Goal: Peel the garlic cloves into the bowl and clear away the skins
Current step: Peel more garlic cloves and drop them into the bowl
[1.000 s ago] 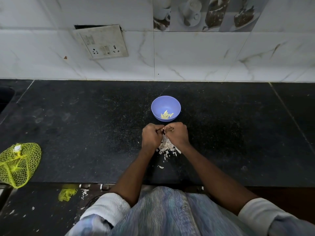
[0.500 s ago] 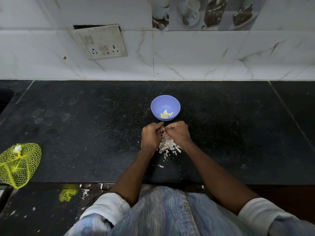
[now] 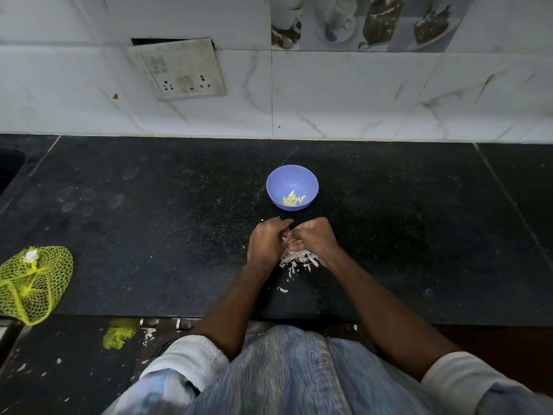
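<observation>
A: Head view looked down past the person's lap to the black countertop (image 3: 149, 235). What lay nearest?

B: Loose garlic skins (image 3: 297, 259) were heaped on the counter just under the hands, with a stray flake nearer the edge. Above the heap, the left hand (image 3: 266, 244) and right hand (image 3: 314, 241) met knuckle to knuckle, fingers of both curled inward around a pale scrap that I took for a garlic clove (image 3: 286, 239); how much of it was peeled, I could not tell.

A: And beyond them?

B: Just past the hands stood the purple bowl (image 3: 275, 187), holding a few peeled cloves (image 3: 294, 199). Off to the left lay a yellow mesh bag (image 3: 33, 283), and on the tiled wall a socket plate (image 3: 179, 68).

A: How far along was it?

B: Midway, I judged: some cloves were peeled and in the bowl, one was being worked, and no skins had been cleared.

A: Anything different from a second before?

B: Little. The hands had stayed together over the heap; the bowl's contents looked the same.
</observation>
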